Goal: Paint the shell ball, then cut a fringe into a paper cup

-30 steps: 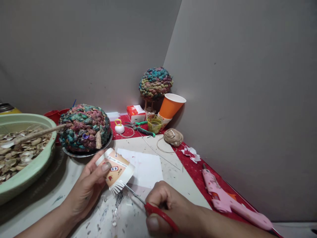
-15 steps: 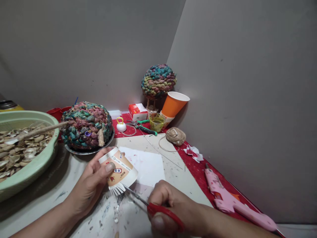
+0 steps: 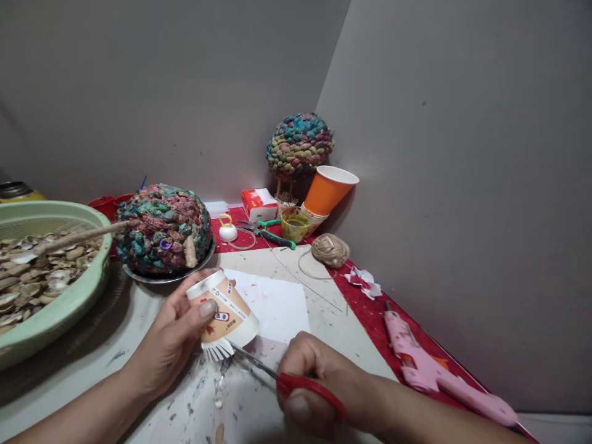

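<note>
A tan and white printed paper cup lies tilted in my left hand, thumb across its side and fingers behind it. Narrow strips are cut along part of its lower rim, forming a fringe. My right hand grips red-handled scissors, their blades reaching the rim where the fringe ends. Below the cup, small scraps dot the pale board. Beyond it rests a white paper sheet with pinkish marks.
At left stands a green basket of shells beside a multicoloured woven-looking ball on a metal dish. A twine ball, green-handled pliers and an orange cup are farther back. A pink glue gun lies right.
The view has shifted slightly. Both hands keep their holds, and the scissors remain at the cup's rim beside the fringe.
</note>
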`<state>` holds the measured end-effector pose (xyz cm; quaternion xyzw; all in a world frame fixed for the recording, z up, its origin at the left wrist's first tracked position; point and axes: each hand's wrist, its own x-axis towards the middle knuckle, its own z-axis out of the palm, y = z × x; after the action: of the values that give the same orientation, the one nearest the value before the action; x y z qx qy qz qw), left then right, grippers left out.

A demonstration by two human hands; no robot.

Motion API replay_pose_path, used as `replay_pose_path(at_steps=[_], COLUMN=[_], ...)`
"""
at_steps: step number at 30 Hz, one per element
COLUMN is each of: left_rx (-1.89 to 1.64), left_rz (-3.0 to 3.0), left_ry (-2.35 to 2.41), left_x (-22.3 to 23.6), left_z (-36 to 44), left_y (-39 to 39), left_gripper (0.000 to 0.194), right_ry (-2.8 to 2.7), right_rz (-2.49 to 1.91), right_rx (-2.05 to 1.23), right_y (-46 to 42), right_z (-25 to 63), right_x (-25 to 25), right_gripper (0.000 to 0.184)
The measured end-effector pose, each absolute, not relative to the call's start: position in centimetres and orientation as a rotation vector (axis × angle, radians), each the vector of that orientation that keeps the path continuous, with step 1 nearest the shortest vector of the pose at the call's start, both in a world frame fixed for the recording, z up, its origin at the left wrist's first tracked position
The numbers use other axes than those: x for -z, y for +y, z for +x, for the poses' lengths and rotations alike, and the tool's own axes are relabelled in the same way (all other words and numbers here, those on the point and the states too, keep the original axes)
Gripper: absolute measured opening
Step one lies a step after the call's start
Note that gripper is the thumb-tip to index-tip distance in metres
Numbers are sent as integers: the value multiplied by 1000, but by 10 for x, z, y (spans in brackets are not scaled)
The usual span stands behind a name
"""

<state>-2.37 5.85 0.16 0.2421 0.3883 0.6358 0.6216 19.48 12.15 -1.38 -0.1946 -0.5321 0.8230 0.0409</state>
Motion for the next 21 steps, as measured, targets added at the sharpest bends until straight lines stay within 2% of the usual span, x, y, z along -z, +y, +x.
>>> replay_pose_path(at_steps=[21], left_rx=[-1432], left_rz=[575], left_ry=[902], left_x=[-4], left_z=[-20], left_y=[57], left_gripper=[50], right_ry=[-1471], right_rz=[-540], right_rx=[-2672], right_y=[124], right_z=[195], right_x=[24], right_gripper=[54])
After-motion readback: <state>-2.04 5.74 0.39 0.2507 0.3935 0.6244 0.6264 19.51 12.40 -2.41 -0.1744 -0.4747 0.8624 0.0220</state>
